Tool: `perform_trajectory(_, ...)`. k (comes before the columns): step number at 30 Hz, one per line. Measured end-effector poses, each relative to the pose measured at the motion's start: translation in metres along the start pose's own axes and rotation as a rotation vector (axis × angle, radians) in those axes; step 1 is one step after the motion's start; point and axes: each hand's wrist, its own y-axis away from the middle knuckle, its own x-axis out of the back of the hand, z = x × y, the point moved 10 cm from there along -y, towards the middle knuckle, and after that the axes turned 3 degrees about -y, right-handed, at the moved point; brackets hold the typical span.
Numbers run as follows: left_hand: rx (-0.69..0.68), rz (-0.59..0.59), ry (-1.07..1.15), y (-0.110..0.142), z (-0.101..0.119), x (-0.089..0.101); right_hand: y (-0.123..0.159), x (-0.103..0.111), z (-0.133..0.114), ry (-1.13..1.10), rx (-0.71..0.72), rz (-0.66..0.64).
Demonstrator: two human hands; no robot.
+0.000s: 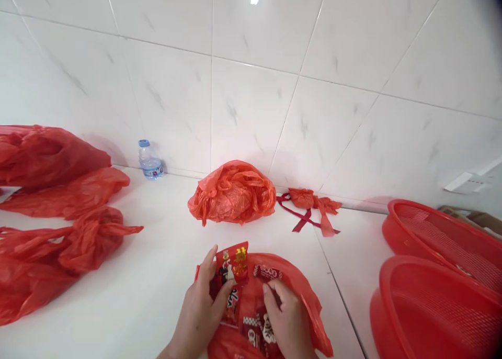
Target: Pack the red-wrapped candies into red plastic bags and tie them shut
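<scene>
An opened red plastic bag (pixel 300 275) lies in front of me with several small dark-red wrapped snacks (pixel 251 330) in it. Between thumb and fingers, my left hand (pixel 198 314) holds a red snack packet (pixel 238 264) with gold print upright at the bag's left side. My right hand (pixel 290 317) is over the right part of the bag, its fingers curled inward. What those fingers grip, if anything, is mostly hidden. Just beyond its fingertips lies a dark-red wrapped bar (pixel 267 272) with white lettering.
A bunched red plastic bag (pixel 233 197) stands near the tiled wall, with a dark-red ribbon (pixel 301 223) and red scraps to its right. Larger red bags (pixel 90 238) lie at left, by a small water bottle (pixel 150 163). Two red plastic baskets (pixel 396 280) stand at right.
</scene>
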Motion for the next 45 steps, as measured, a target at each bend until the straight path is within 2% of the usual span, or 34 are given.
perform_trajectory(5, -0.062, 0.052, -0.021, -0.001, 0.015, 0.014, -0.009, 0.007, -0.011, -0.098, 0.025, 0.000)
perform_trajectory(8, -0.106, 0.050, -0.043, -0.002, 0.030, 0.018, -0.015, 0.024, -0.017, -0.157, 0.060, 0.087)
perform_trajectory(12, -0.191, 0.000, -0.052, 0.003, 0.048, 0.012, -0.019, 0.037, -0.018, -0.044, 0.091, 0.157)
perform_trajectory(16, -0.271, -0.086, -0.069, 0.009, 0.062, 0.002, -0.021, 0.032, -0.026, 0.079, 0.186, 0.098)
perform_trajectory(21, -0.264, -0.123, -0.129, 0.009, 0.062, -0.004, -0.017, 0.017, -0.040, 0.091, 0.353, -0.048)
perform_trajectory(25, -0.257, -0.107, -0.096, 0.008, 0.061, 0.000, -0.012, 0.009, -0.044, 0.043, 0.383, -0.161)
perform_trajectory(27, -0.252, -0.090, -0.093, 0.008, 0.060, 0.003, -0.010, 0.009, -0.047, 0.017, 0.386, -0.178)
perform_trajectory(29, -0.258, -0.070, -0.087, 0.008, 0.061, 0.006, -0.010, 0.013, -0.048, 0.001, 0.371, -0.157)
perform_trajectory(35, -0.303, -0.059, 0.015, 0.013, 0.069, 0.007, -0.015, 0.035, -0.039, -0.007, 0.295, 0.036)
perform_trajectory(41, -0.300, -0.091, 0.030, 0.018, 0.072, -0.001, -0.007, 0.046, -0.046, -0.113, 0.310, 0.053)
perform_trajectory(45, -0.288, -0.158, 0.108, 0.022, 0.074, -0.008, 0.002, 0.049, -0.053, -0.179, 0.330, 0.049)
